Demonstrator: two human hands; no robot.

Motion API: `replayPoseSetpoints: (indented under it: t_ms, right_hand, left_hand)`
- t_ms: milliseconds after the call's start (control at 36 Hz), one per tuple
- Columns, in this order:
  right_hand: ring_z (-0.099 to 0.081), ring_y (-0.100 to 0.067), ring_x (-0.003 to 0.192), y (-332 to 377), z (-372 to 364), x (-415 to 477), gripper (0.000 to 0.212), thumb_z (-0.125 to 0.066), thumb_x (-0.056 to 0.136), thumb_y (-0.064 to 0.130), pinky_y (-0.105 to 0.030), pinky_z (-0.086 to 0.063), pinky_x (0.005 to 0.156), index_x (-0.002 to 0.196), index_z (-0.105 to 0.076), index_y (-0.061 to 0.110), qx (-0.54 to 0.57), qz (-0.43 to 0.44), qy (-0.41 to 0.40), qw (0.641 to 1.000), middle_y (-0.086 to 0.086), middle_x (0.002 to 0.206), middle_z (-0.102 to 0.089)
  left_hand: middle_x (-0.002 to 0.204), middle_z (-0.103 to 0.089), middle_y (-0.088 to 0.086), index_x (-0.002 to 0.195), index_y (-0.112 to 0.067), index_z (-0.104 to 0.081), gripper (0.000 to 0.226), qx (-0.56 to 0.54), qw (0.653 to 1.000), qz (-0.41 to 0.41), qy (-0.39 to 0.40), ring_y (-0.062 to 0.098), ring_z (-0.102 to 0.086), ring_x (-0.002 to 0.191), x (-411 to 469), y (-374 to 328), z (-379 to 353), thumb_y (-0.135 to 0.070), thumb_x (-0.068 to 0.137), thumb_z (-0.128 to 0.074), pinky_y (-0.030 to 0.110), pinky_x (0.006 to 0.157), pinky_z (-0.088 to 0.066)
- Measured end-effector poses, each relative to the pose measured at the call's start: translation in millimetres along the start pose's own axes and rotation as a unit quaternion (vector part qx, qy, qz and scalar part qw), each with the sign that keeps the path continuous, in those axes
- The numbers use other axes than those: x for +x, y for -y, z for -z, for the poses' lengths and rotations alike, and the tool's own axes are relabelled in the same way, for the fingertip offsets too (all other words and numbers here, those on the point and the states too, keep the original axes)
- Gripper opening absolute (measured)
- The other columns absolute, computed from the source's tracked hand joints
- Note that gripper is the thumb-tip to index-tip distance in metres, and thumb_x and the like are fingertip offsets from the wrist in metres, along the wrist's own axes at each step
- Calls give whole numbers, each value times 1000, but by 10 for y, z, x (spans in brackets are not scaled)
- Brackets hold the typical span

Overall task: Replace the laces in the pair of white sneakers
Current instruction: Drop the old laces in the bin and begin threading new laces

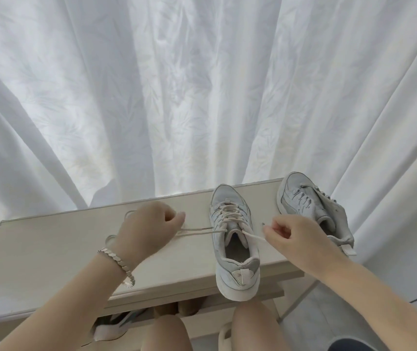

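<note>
Silver link bracelet (117, 263) on the left wrist

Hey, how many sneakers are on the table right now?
2. The laced sneaker sits mid-table, heel overhanging the table's near edge; the second sneaker lies tilted at the right end. Shoes under the table may be hidden.

I see a white curtain (177, 97) behind a pale shelf (50, 262), a shoe (116, 325) tucked beneath it
</note>
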State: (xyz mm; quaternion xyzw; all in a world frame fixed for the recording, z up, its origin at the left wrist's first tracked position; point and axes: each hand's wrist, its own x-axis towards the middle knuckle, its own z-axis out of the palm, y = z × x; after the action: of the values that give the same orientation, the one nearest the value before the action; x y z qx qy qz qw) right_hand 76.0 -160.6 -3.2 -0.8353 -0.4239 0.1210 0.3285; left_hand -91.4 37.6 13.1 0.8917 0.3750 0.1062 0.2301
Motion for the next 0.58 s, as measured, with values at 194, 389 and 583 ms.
replayPoseSetpoints:
  t_ms: [194, 389, 583]
  right_hand:
    - [-44, -8, 58, 134, 248, -36, 33, -55, 85, 42, -23, -39, 60, 62, -49, 19, -187, -39, 225, 956, 6, 62, -51]
    - [-59, -9, 78, 164, -18, 253, 14, -59, 87, 40, -30, -50, 77, 82, -61, 27, 0, -50, 71, 996, 11, 79, -63]
    - [-56, -7, 68, 5, -183, 434, 17, -62, 88, 34, -27, -50, 73, 87, -62, 17, 121, -95, 149, 977, 5, 76, -61]
  left_hand:
    - [91, -58, -4, 91, -20, -62, 21, 82, 996, 18, -29, 18, -56, 94, -131, -6, -158, -35, 93, -47, 27, 75, -38]
    - [134, -43, -9, 134, -21, -42, 58, -61, 995, -75, 12, 8, -39, 124, -148, -494, -436, -47, 86, -58, 15, 91, -25]
    - [141, -35, -11, 139, -25, -33, 71, -140, 988, -36, 60, 9, -34, 129, -179, -685, -788, -48, 80, -64, 25, 105, -33]
